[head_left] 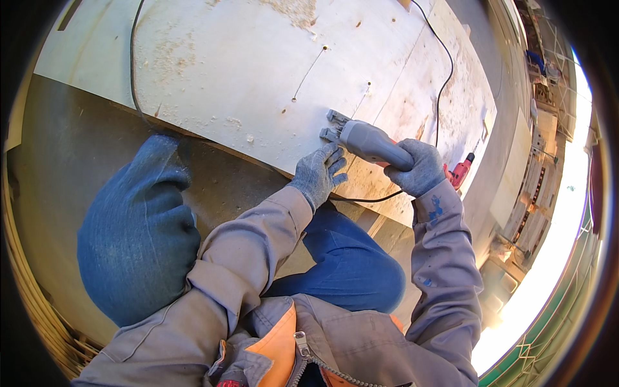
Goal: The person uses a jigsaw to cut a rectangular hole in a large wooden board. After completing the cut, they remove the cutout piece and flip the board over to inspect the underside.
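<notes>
The power tool (pixel 374 142) is grey, like the left glove (pixel 315 175) and right glove (pixel 419 169). The jacket (pixel 361 329) is grey-brown, blotched bright blue on the right sleeve (pixel 442 261), its lining (pixel 278 345) orange. The jeans (pixel 353 264) are blue. Brown patches and dark spots mottle the whitish board (pixel 225 58). The cord (pixel 452 64) is black, the drill (pixel 460 171) red and black.

Workshop: wooden panel (pixel 232 71), power tool (pixel 371 142)

Board (pixel 245 58) free between cords (pixel 452 63) (both black), power tool (pixel 371 141) blocking near side
</notes>
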`<action>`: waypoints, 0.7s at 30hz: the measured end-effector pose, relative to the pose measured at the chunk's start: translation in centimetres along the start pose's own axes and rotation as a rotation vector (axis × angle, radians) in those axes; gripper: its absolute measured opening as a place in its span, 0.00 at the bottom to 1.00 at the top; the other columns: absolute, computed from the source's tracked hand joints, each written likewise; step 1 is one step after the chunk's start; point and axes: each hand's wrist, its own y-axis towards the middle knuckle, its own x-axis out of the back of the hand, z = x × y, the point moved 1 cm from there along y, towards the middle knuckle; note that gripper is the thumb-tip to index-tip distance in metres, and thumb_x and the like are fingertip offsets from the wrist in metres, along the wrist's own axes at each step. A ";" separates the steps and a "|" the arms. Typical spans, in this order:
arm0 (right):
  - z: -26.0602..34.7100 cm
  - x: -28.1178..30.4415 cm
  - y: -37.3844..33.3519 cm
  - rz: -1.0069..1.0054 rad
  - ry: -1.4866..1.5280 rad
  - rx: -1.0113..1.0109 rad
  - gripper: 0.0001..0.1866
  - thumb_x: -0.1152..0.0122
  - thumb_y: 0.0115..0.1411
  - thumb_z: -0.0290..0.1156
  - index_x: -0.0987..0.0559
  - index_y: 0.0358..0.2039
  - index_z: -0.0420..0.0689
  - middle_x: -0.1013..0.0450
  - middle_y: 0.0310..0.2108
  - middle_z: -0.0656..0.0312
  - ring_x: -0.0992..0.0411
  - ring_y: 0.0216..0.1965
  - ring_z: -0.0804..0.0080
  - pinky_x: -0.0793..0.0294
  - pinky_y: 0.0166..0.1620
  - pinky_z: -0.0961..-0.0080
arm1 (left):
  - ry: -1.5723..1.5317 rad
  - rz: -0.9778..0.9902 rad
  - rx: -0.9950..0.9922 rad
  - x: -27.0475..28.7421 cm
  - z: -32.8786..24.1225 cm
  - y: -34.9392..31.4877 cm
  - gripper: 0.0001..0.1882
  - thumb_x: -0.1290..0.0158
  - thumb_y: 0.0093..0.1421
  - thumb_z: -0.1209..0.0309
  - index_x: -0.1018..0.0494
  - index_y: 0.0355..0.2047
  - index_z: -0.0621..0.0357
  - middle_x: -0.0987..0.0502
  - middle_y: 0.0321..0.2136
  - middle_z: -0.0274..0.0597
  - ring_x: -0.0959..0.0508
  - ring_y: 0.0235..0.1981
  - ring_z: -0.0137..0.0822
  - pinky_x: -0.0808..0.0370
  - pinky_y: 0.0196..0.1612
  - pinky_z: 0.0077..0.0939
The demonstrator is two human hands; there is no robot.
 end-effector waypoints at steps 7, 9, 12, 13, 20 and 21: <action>0.6 0.0 0.1 0.002 0.011 -0.002 0.14 0.30 0.39 0.32 0.18 0.30 0.44 0.23 0.24 0.53 0.23 0.27 0.59 0.24 0.33 0.67 | -0.017 -0.016 -0.007 -0.1 -0.3 -0.2 0.31 0.56 0.67 0.54 0.40 0.63 0.62 0.43 0.66 0.53 0.42 0.66 0.50 0.44 0.64 0.53; 0.5 -0.2 0.0 -0.020 0.044 0.025 0.14 0.31 0.38 0.29 0.18 0.30 0.42 0.24 0.23 0.54 0.25 0.24 0.64 0.26 0.31 0.70 | -0.022 -0.013 -0.009 -0.1 -0.3 -0.1 0.30 0.56 0.67 0.55 0.39 0.63 0.61 0.42 0.65 0.53 0.41 0.65 0.50 0.44 0.64 0.53; 0.5 -0.3 0.0 -0.020 0.042 0.006 0.15 0.30 0.39 0.29 0.18 0.30 0.41 0.24 0.23 0.55 0.24 0.25 0.65 0.26 0.31 0.70 | -0.028 -0.017 -0.015 -0.2 -0.4 -0.2 0.29 0.56 0.67 0.55 0.38 0.62 0.61 0.40 0.64 0.53 0.39 0.64 0.49 0.44 0.64 0.54; 0.5 -0.3 0.0 -0.018 0.034 0.005 0.15 0.30 0.39 0.29 0.18 0.31 0.41 0.24 0.23 0.55 0.24 0.25 0.66 0.26 0.31 0.70 | -0.030 -0.019 -0.017 -0.2 -0.4 -0.3 0.28 0.55 0.67 0.56 0.37 0.62 0.61 0.39 0.64 0.53 0.39 0.64 0.49 0.43 0.64 0.54; 1.0 -0.4 0.3 -0.017 0.039 -0.004 0.15 0.30 0.39 0.29 0.18 0.31 0.41 0.23 0.24 0.54 0.24 0.26 0.64 0.25 0.32 0.70 | -0.040 -0.039 -0.025 -0.1 -0.7 -0.2 0.27 0.55 0.67 0.56 0.35 0.60 0.60 0.37 0.62 0.51 0.37 0.62 0.47 0.43 0.63 0.54; 1.1 -0.4 0.3 -0.017 0.034 -0.002 0.15 0.30 0.39 0.29 0.18 0.31 0.41 0.23 0.25 0.53 0.24 0.26 0.63 0.25 0.32 0.70 | -0.042 -0.040 -0.029 -0.1 -0.7 -0.2 0.27 0.55 0.67 0.56 0.35 0.60 0.59 0.37 0.62 0.50 0.37 0.62 0.47 0.43 0.63 0.54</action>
